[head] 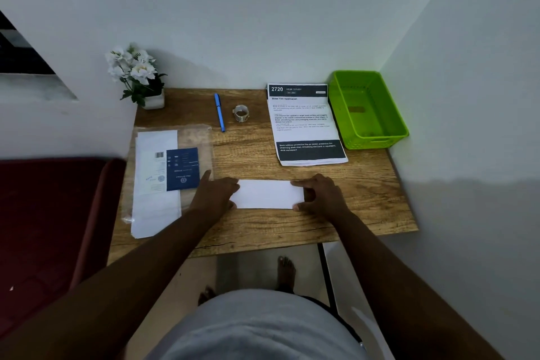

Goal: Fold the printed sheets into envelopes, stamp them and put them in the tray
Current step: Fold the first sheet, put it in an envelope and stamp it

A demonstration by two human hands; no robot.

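A folded white sheet lies flat on the wooden desk, near its front edge. My left hand holds the sheet's left end, thumb curled at its lower corner. My right hand pinches the right end, fingers on the top edge and thumb at the bottom edge. A stack of printed sheets lies behind it, to the right. The green plastic tray stands empty in the back right corner. A clear packet of white envelopes with a blue label lies at the left.
A blue pen and a small roll of stamps or tape lie at the back middle. A pot of white flowers stands in the back left corner. Walls close the back and right; a dark red seat is at the left.
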